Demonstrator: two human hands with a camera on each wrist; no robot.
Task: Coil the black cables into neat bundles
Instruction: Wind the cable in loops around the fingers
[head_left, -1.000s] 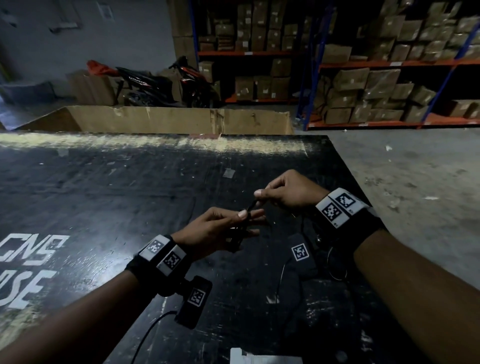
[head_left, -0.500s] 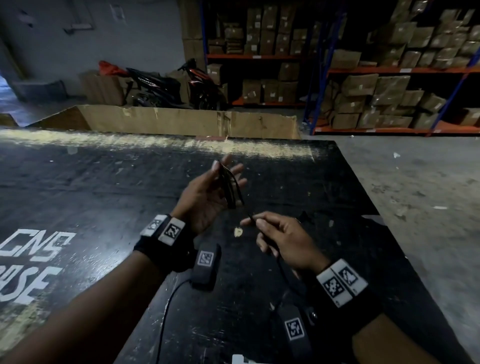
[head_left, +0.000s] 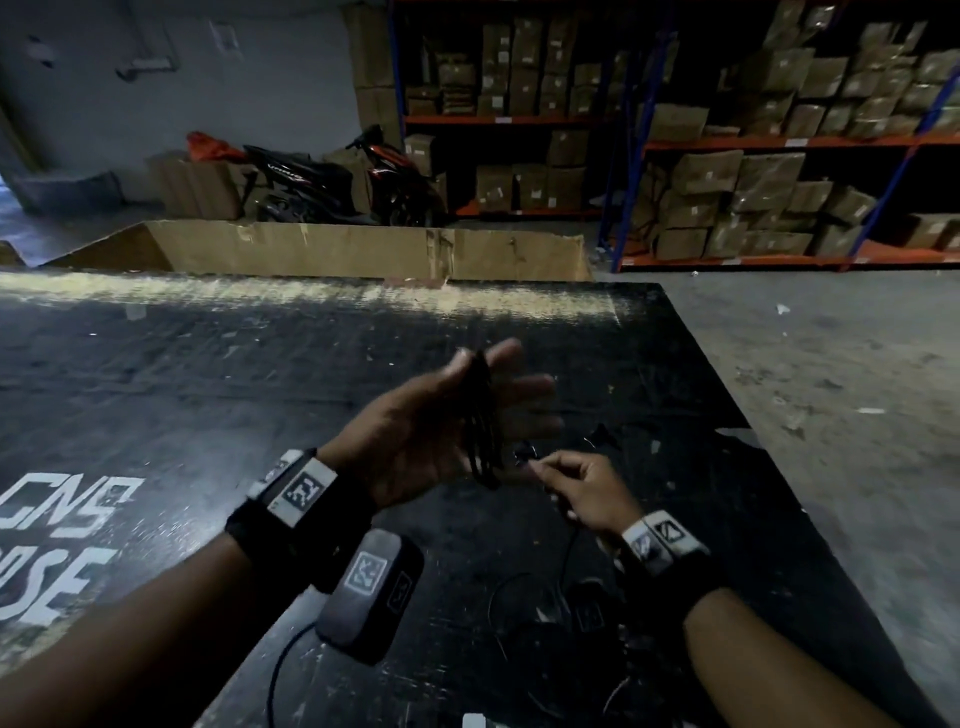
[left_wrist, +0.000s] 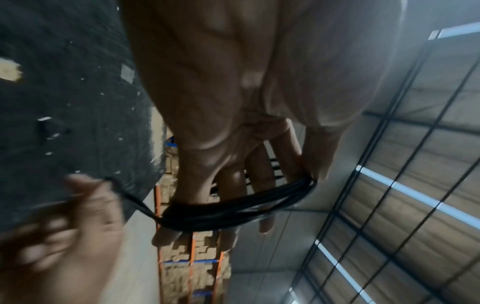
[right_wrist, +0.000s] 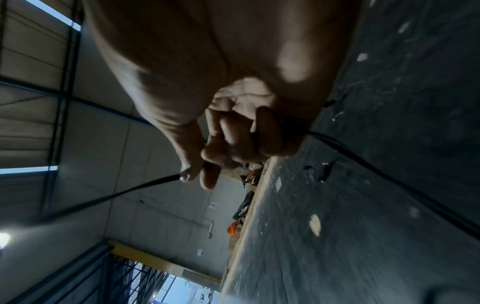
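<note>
A thin black cable (head_left: 483, 421) is wound in several loops round the straight fingers of my left hand (head_left: 447, 415), held palm up above the table. In the left wrist view the thumb presses the loops (left_wrist: 233, 209) against the index finger. My right hand (head_left: 550, 465) sits just right of the coil's lower end and pinches the free run of cable (right_wrist: 116, 195) between thumb and index finger. The rest of the cable (right_wrist: 389, 179) trails from that hand down over the table.
The black table (head_left: 260, 389) carries white lettering at the left, and its right edge drops to a concrete floor (head_left: 831, 389). A long cardboard box (head_left: 363, 249) lies behind it. Further back stand a motorbike (head_left: 311, 182) and shelves of boxes (head_left: 753, 182).
My right hand swung from above the left hand down and toward me, then up beside the coil's lower end. The left hand turned palm up and rose with the loops.
</note>
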